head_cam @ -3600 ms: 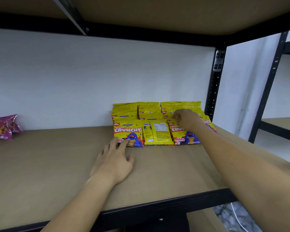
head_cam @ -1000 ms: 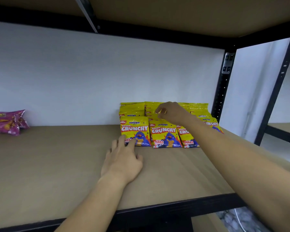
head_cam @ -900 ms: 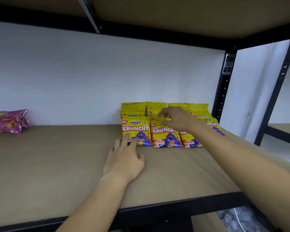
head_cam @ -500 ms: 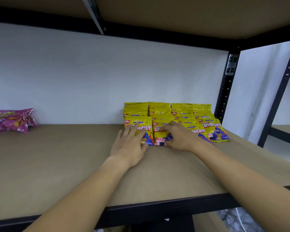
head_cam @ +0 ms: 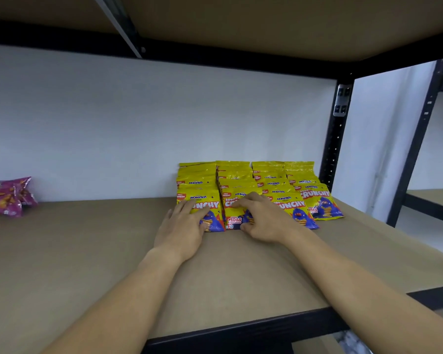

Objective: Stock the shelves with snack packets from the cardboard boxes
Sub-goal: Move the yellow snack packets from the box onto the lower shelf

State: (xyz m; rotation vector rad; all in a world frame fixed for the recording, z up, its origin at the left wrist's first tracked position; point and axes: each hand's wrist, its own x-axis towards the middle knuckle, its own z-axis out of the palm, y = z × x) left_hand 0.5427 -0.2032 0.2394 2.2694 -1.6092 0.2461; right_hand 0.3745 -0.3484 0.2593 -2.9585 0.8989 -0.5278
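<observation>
Several yellow Crunchy snack packets lie in overlapping rows at the back right of the brown shelf board. My left hand rests flat with straight fingers on the front left packet. My right hand lies on the second front packet, fingers bent over its face and thumb at its lower edge. No cardboard box is in view.
Pink snack packets lie at the far left against the white wall. A black upright post stands just right of the yellow packets. The shelf's black front edge runs below my forearms. Another shelf board hangs overhead.
My right hand came down from the back rows to the second front packet. My left hand slid forward from the bare board onto the front left packet.
</observation>
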